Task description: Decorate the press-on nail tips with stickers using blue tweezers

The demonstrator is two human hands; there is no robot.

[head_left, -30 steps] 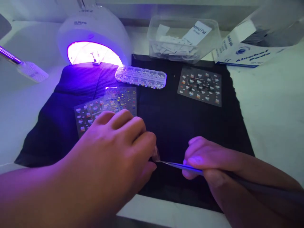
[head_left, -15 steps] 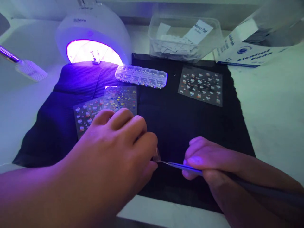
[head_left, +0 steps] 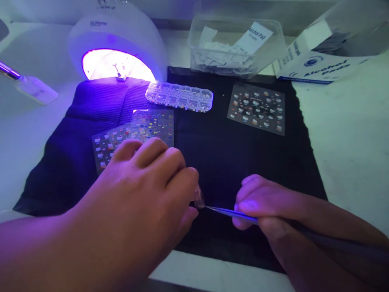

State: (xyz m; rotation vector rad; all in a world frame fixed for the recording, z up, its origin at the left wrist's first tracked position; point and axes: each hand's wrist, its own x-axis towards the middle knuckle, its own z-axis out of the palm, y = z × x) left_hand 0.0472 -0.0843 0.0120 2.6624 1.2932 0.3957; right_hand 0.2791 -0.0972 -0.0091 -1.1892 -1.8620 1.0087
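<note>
My left hand (head_left: 142, 194) rests low on a black mat (head_left: 237, 154) and pinches a small clear nail tip (head_left: 199, 196) between its fingertips. My right hand (head_left: 267, 211) grips thin metal tweezers (head_left: 221, 211), whose point touches the nail tip. Two sticker sheets (head_left: 152, 125) lie overlapped just beyond my left hand. Another sticker sheet (head_left: 257, 108) sits at the mat's far right. A clear compartment box of small gems (head_left: 179, 96) lies across the middle back.
A white UV nail lamp (head_left: 117, 44) glows purple at the back left. Behind the mat stand a clear tub of alcohol pads (head_left: 235, 46) and an alcohol pads carton (head_left: 322, 61). A tagged metal tool (head_left: 27, 83) lies far left. The table edge runs close below my hands.
The view has shifted slightly. Both hands keep their hold, with the tweezers' point still at the nail tip.
</note>
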